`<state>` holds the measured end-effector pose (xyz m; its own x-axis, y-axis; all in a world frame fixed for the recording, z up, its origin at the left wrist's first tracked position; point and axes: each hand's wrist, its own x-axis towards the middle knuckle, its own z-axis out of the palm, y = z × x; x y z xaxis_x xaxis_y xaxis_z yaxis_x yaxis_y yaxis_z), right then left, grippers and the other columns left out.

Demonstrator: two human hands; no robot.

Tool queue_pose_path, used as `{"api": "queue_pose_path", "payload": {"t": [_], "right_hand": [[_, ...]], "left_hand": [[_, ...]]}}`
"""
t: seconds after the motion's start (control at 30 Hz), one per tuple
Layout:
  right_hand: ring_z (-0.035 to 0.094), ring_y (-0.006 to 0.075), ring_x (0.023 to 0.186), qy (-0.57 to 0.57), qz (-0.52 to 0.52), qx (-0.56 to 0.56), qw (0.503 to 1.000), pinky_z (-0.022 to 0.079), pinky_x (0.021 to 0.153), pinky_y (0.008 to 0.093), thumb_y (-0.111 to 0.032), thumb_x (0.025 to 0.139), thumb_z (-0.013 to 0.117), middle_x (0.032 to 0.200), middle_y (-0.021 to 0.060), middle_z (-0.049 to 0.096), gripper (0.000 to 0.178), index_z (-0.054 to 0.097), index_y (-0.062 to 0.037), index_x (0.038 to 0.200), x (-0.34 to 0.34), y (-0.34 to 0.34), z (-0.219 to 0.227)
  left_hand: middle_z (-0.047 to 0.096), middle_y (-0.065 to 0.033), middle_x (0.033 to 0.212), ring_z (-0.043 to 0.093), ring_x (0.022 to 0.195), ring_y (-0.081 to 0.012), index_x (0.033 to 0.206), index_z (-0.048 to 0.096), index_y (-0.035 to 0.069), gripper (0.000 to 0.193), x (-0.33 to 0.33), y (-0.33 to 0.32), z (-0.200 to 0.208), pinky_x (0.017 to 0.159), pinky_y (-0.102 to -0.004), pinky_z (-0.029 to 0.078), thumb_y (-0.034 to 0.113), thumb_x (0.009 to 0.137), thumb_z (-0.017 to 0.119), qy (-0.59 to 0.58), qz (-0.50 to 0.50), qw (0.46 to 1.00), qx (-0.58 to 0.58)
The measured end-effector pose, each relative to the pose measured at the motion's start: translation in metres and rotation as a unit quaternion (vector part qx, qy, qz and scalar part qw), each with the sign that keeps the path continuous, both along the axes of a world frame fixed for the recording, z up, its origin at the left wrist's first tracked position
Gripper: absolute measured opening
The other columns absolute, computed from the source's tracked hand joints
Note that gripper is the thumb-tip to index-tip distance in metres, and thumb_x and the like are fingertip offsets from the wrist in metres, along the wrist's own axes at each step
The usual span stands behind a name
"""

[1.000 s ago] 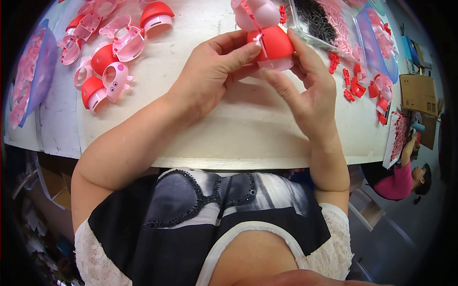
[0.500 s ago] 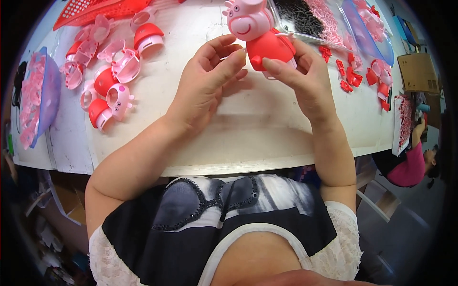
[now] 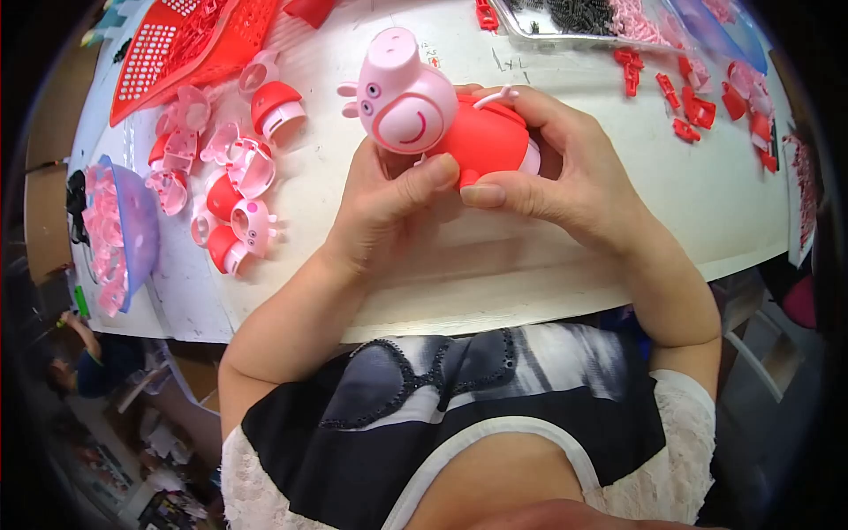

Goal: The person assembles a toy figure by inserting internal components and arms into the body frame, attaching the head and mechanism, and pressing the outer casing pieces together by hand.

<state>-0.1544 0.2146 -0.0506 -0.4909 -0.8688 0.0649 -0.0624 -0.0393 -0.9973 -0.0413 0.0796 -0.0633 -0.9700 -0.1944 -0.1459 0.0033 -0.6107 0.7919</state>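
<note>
1. While both hands work above the white bench [image 3: 548, 256], the pig figure [image 3: 442, 119] sits between them, lifted just clear of the bench top, its pink head turned toward the camera and its red body behind.
2. The left hand [image 3: 389, 208] has its fingers closed on the figure from below, the thumb pressed against the lower edge of the red body just under the head.
3. The right hand [image 3: 565, 163] wraps the red body from the side and back, fingers curled shut around it, thumb lying along the bottom edge and nearly meeting the left thumb.
4. By its look, the figure is a hollow moulded plastic toy: light, stiff and smooth, so likely a little slippery under bare fingers.
5. The round red body seems the safest place to hold; the thin pink arm and small ears look like the parts most apt to bend or snap.
6. Left of the hands lies a cluster of loose pink and red toy parts [image 3: 225, 190], with a red mesh basket [image 3: 190, 44] beyond and a clear tub of pink pieces [image 3: 115, 234] at the bench's edge.
7. Small red pieces [image 3: 689, 102] are scattered on the right.
</note>
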Motion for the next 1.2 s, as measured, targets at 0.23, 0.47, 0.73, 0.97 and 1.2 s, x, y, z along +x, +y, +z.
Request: {"api": "queue_pose_path", "payload": {"t": [0.23, 0.47, 0.73, 0.97, 1.2], "right_hand": [[0.052, 0.0167, 0.101, 0.009, 0.033, 0.05, 0.998, 0.041, 0.089, 0.0284, -0.01, 0.063, 0.078, 0.111, 0.0103, 0.053, 0.064, 0.047, 0.004, 0.117, -0.002, 0.006, 0.01], [0.053, 0.0158, 0.096, 0.0, 0.06, 0.062, 0.996, 0.042, 0.085, 0.0256, -0.014, 0.069, 0.073, 0.104, 0.0095, 0.054, 0.057, 0.048, 0.0034, 0.117, -0.005, 0.007, 0.007], [0.05, 0.0141, 0.1, -0.208, 0.074, 0.029, 0.975, 0.04, 0.089, 0.0264, -0.013, 0.071, 0.071, 0.111, 0.0086, 0.052, 0.058, 0.045, 0.0036, 0.12, -0.005, -0.004, -0.006], [0.057, 0.014, 0.082, 0.0, 0.001, 0.036, 0.999, 0.045, 0.074, 0.0252, -0.029, 0.064, 0.077, 0.09, 0.0094, 0.06, 0.052, 0.055, 0.0009, 0.1, -0.004, -0.004, -0.006], [0.056, 0.0121, 0.086, -0.177, 0.004, 0.016, 0.984, 0.046, 0.079, 0.0248, -0.017, 0.069, 0.075, 0.095, 0.0074, 0.058, 0.047, 0.051, 0.0014, 0.106, -0.003, -0.002, 0.003]], "left_hand": [[0.049, -0.0143, 0.119, 0.05, 0.108, -0.0236, 0.124, 0.039, -0.005, 0.08, 0.001, 0.004, 0.004, 0.091, -0.035, 0.042, 0.03, 0.062, 0.078, -0.02, 0.035, 0.998, -0.053], [0.049, -0.0157, 0.118, 0.051, 0.107, -0.0239, 0.124, 0.039, -0.005, 0.078, 0.0, 0.003, 0.003, 0.091, -0.0345, 0.041, 0.027, 0.063, 0.076, -0.046, 0.006, 0.998, -0.03], [0.055, -0.0133, 0.109, 0.056, 0.098, -0.0202, 0.118, 0.045, -0.005, 0.058, -0.003, -0.005, 0.008, 0.083, -0.0299, 0.046, 0.014, 0.07, 0.07, -0.048, 0.025, 0.998, -0.034], [0.055, -0.0124, 0.108, 0.056, 0.095, -0.0183, 0.118, 0.045, -0.005, 0.055, -0.002, -0.005, 0.001, 0.081, -0.0289, 0.048, 0.013, 0.072, 0.07, -0.051, 0.024, 0.998, 0.015], [0.05, -0.0122, 0.118, 0.051, 0.107, -0.0218, 0.122, 0.042, -0.002, 0.057, 0.0, -0.004, -0.002, 0.09, -0.0351, 0.045, 0.011, 0.074, 0.069, 0.014, -0.013, 0.999, 0.04]]}}
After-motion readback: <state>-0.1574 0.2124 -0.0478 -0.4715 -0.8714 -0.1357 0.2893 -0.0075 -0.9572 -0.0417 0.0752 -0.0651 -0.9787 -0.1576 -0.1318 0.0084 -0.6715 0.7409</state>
